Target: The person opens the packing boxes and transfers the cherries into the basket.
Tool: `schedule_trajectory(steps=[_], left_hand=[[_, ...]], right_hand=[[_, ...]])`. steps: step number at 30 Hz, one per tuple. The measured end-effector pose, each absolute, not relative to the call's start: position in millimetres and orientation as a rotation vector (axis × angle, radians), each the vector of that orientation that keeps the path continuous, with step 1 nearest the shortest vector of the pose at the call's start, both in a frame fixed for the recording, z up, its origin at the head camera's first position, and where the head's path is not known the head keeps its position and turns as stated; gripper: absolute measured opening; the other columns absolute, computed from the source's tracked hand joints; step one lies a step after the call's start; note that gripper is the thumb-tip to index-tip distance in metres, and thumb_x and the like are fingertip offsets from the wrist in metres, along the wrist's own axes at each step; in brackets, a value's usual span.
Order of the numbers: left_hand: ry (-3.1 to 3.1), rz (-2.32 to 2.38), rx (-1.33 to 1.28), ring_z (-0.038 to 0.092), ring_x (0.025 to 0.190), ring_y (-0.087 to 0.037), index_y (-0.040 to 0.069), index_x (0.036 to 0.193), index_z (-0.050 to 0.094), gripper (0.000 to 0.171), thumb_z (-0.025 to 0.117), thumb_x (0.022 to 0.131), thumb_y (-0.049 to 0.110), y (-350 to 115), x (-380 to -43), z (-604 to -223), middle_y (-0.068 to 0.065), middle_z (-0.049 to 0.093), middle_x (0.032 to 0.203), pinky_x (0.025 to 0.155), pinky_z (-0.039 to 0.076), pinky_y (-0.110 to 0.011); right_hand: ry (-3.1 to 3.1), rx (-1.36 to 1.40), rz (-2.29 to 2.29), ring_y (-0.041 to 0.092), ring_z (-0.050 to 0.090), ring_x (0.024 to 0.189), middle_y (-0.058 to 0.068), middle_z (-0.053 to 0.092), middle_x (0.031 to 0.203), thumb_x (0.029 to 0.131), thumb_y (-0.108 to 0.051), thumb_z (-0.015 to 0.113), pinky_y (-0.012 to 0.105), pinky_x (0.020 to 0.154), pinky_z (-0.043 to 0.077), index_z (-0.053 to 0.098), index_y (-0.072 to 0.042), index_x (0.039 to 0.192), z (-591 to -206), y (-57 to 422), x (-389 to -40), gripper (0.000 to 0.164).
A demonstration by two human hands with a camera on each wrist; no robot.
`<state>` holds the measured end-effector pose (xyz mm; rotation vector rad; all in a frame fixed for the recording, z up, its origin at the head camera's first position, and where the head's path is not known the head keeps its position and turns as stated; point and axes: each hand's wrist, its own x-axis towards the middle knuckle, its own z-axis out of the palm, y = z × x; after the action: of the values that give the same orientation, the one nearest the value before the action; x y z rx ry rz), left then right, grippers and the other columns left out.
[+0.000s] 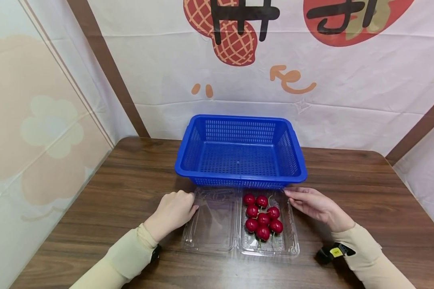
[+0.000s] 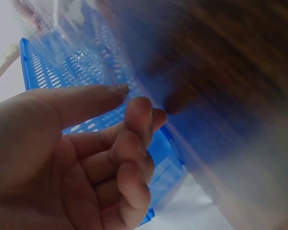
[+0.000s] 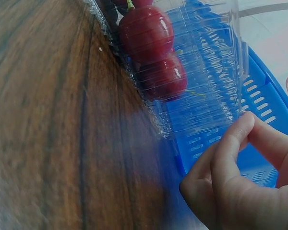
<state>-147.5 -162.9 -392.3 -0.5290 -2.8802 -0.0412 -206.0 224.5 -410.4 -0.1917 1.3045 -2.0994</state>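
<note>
Pinching the box (image 1: 269, 253) of cherries (image 1: 263, 219) just in front of the basket (image 1: 238, 176) with right hand (image 1: 315, 204), curling left hand (image 1: 174, 212) beside the lid (image 1: 214, 222) with unclear grip, seemingly past opening but not emptying or closing.

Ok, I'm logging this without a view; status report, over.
Right hand pinches far right corner of container; left hand at left edge of lid, grip unclear. Cherries inside open container. Blue basket close behind.
</note>
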Motion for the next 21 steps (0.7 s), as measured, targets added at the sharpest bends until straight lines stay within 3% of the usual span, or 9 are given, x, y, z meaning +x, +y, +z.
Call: schedule_trajectory(steps=[21], left_hand=[[-2.918, -0.119, -0.506, 0.058, 0.054, -0.026, 0.012, 0.069, 0.056, 0.026, 0.071, 0.075, 0.032, -155.5, -151.2, -381.5, -0.004, 0.056, 0.058, 0.041, 0.045, -0.043]], right_hand=[[1.399, -0.114, -2.109, 0.006, 0.061, 0.080, 0.000, 0.067, 0.091, 0.091, 0.004, 0.046, 0.016, 0.074, 0.052, 0.062, -0.008, 0.097, -408.2, 223.8, -204.6, 0.020]])
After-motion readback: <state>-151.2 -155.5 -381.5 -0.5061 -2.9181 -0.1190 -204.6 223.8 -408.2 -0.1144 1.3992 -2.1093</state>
